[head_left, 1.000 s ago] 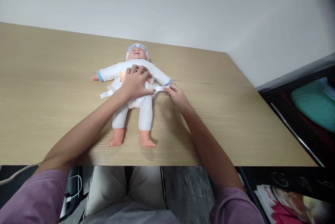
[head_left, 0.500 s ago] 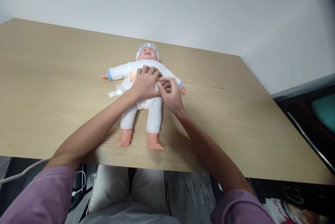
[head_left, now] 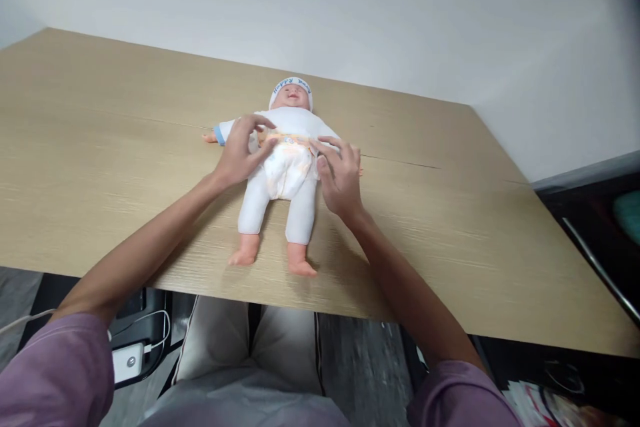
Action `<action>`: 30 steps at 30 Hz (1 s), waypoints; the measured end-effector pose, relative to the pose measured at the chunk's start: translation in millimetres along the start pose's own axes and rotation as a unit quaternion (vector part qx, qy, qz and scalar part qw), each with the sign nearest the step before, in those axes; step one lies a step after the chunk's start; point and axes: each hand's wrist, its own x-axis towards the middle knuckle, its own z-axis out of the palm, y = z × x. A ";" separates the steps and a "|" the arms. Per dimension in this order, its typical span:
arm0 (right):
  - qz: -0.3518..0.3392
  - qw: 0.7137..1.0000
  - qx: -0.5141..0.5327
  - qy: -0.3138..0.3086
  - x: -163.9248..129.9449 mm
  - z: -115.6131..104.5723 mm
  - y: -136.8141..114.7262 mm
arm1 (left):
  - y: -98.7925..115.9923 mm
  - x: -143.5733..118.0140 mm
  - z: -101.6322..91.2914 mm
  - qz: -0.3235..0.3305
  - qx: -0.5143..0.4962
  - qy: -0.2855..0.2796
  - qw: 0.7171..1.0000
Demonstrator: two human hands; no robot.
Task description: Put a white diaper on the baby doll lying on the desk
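Observation:
A baby doll (head_left: 300, 122) in a white suit with blue cuffs and a white printed cap lies face up on the table, its feet toward me. Around its hips is a white diaper (head_left: 287, 170) with an orange-patterned band at the waist. My left hand (head_left: 243, 150) is at the waistband's left end, thumb and fingers apart in a curve. At the opposite end rests my right hand (head_left: 341, 170), fingers stretched toward the band and thumb apart from them. What lies under the fingertips is partly hidden.
The wooden table (head_left: 450, 227) spans the view, with a seam across it and a white wall (head_left: 320, 14) behind. Below its front edge at left are a white device (head_left: 127, 362) and a cable. A dark object (head_left: 600, 234) stands at the right edge.
My hands were together over the doll's belly. The left has moved away to the left side, uncovering the diaper's front; the white tab that stuck out at left no longer shows.

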 end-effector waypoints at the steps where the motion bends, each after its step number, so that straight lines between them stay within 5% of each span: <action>1: 0.005 1.000 -0.003 0.015 7.1 -0.8 -5.1 | -12.0 -8.1 -6.4 -0.016 0.012 0.005 1.000; 8: -0.034 0.999 0.001 -0.034 69.6 38.0 -29.7 | -70.2 -30.9 -6.1 -0.098 -0.049 -0.050 0.993; 14: -0.036 0.997 -0.030 -0.064 78.3 76.7 -24.8 | -75.8 -18.7 7.1 -0.131 -0.113 -0.053 0.984; 20: -0.017 0.998 -0.024 -0.059 74.2 76.9 -20.5 | -83.3 -10.5 4.6 -0.097 -0.153 -0.077 0.980; 25: -0.020 0.998 -0.017 -0.064 74.8 73.5 -22.0 | -84.5 -10.7 5.6 -0.150 -0.176 -0.071 0.970; 30: -0.024 0.997 -0.013 -0.071 75.1 73.3 -20.9 | -73.9 -27.1 -5.0 -0.119 0.046 -0.002 0.992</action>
